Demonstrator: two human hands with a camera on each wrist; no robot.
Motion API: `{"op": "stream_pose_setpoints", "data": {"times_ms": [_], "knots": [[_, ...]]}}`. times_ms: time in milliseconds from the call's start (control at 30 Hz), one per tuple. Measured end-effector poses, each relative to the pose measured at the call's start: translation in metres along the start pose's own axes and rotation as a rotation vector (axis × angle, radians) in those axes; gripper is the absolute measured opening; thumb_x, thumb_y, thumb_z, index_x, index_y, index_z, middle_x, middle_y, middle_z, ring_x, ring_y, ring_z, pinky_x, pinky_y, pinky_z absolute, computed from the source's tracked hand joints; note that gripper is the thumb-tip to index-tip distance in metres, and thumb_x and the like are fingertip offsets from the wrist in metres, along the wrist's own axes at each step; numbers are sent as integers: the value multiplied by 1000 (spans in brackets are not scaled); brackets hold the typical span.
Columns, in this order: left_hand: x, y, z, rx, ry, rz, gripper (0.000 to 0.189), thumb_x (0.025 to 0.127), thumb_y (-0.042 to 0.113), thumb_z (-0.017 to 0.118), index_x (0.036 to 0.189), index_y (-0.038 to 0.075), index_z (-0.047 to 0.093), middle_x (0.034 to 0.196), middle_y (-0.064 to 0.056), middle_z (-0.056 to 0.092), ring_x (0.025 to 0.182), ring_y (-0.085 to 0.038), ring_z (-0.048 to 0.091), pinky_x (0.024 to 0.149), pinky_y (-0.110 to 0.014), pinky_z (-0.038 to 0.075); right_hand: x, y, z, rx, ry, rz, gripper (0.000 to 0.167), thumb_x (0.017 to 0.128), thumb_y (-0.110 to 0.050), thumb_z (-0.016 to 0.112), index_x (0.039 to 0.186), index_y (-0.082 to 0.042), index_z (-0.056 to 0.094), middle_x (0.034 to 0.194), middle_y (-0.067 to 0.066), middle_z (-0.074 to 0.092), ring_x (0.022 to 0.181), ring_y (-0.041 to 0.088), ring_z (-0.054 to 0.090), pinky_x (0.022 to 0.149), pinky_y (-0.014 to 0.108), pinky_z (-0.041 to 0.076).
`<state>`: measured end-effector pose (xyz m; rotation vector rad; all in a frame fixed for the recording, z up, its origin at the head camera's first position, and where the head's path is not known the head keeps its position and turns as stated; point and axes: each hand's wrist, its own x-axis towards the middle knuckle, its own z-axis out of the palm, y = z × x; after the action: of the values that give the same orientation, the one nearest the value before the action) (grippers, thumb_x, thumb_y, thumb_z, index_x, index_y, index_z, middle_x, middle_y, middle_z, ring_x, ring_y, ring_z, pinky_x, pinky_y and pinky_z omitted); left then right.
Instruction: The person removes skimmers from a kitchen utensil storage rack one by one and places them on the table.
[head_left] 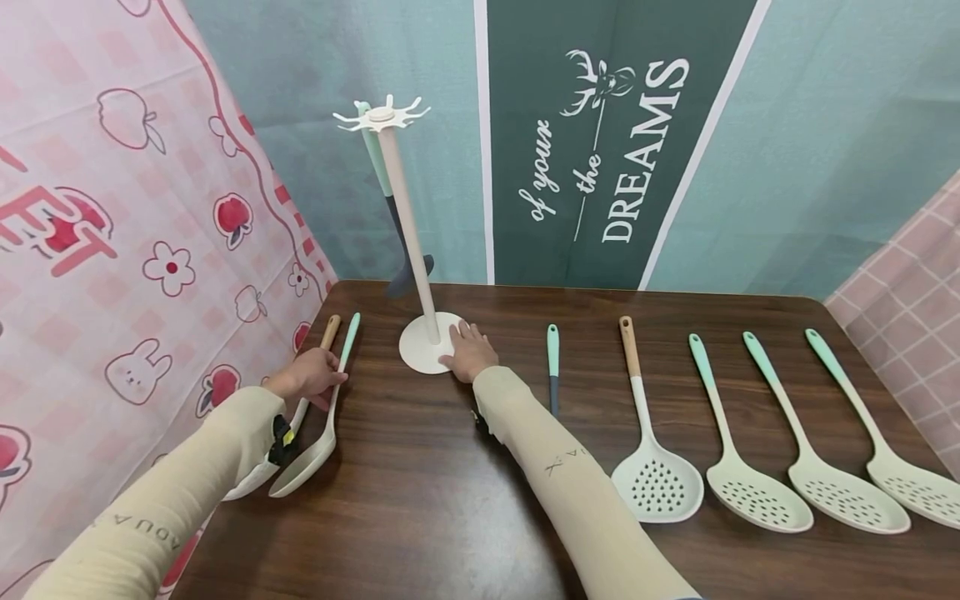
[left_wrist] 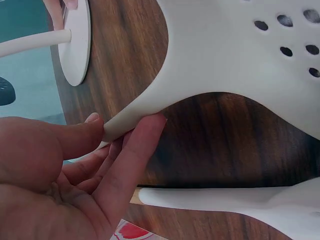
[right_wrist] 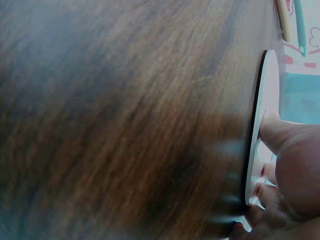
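At the left, my left hand (head_left: pixel 309 375) pinches the pale shaft of a mint-handled skimmer (head_left: pixel 324 443) between thumb and fingers. Holes show in its head (left_wrist: pixel 225 45) in the left wrist view. Beside it lies a white utensil with a wooden handle (head_left: pixel 330 332), its head partly hidden by my left forearm. My right hand (head_left: pixel 472 354) rests on the round white base (head_left: pixel 420 354) of an upright utensil stand (head_left: pixel 405 208), fingers spread over the rim. A utensil with a mint handle and dark lower part (head_left: pixel 397 233) hangs from the hooked top, behind the pole.
Right of my right arm, a mint-and-dark handle (head_left: pixel 553 358) is partly covered by the sleeve. Farther right lie a wooden-handled white skimmer (head_left: pixel 637 400) and several mint-handled skimmers (head_left: pixel 723 417) in a row. Cloth hangings (head_left: pixel 420 50) stand behind and beside the brown table (head_left: pixel 420 517).
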<state>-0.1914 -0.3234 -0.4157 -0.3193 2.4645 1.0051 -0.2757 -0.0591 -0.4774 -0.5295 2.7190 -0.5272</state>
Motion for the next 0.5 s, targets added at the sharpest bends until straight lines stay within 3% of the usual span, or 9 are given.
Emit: {"op": "stream_pose_setpoints", "data": {"times_ms": [200, 500], "knots": [[3, -4, 2, 17, 5, -48, 8, 103, 0, 55, 98, -5, 52, 80, -11, 55, 67, -20, 62, 65, -39, 62, 1, 0, 0, 2, -6, 3, 71, 106, -40, 52, 163, -9, 22, 171, 8, 13, 157, 27, 10, 125, 41, 15], [11, -6, 7, 52, -1, -44, 9, 103, 1, 54, 99, -7, 52, 81, -13, 53, 67, -20, 62, 65, -39, 62, 0, 0, 0, 7, -1, -4, 70, 107, -39, 52, 162, -8, 23, 170, 9, 14, 156, 28, 11, 125, 41, 15]]}}
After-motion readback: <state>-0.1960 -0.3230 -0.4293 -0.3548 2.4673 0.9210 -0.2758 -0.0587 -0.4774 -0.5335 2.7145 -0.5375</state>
